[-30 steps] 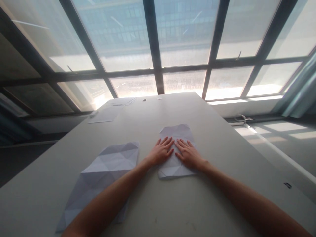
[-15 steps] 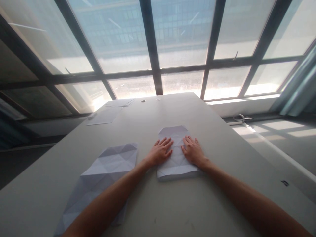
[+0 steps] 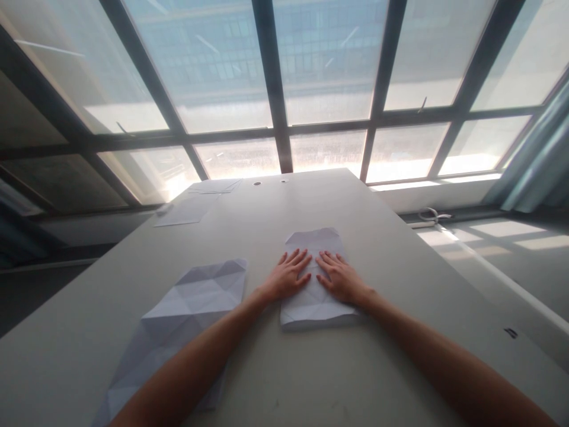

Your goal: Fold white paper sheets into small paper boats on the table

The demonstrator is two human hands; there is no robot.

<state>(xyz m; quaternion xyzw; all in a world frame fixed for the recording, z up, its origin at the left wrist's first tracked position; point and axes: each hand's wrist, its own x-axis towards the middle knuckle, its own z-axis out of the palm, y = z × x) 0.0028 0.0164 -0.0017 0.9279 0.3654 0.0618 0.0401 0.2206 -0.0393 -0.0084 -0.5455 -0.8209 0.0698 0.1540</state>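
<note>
A folded sheet of white paper (image 3: pixel 313 239) lies on the white table in front of me, creased, with its near edge (image 3: pixel 306 320) slightly raised. My left hand (image 3: pixel 290 276) rests flat on its left side, fingers spread. Flat on the right side of the same paper is my right hand (image 3: pixel 340 277), its fingers also apart and pointing up and left. The two hands are close together but not touching. Part of the paper is hidden beneath them. To the left, partly covered by my left forearm, lies a larger white sheet (image 3: pixel 191 296) with many crossing creases.
More flat white sheets (image 3: pixel 184 212) lie at the far left of the table (image 3: pixel 382 237). Two small round holes (image 3: pixel 257 184) are near its far edge. A dark mark (image 3: pixel 511 333) shows at the right. Windows and a curtain (image 3: pixel 522 172) stand beyond.
My right hand has slid left across the paper, closer to my left hand. The left hand has barely moved. The paper's near edge looks pressed a little lower.
</note>
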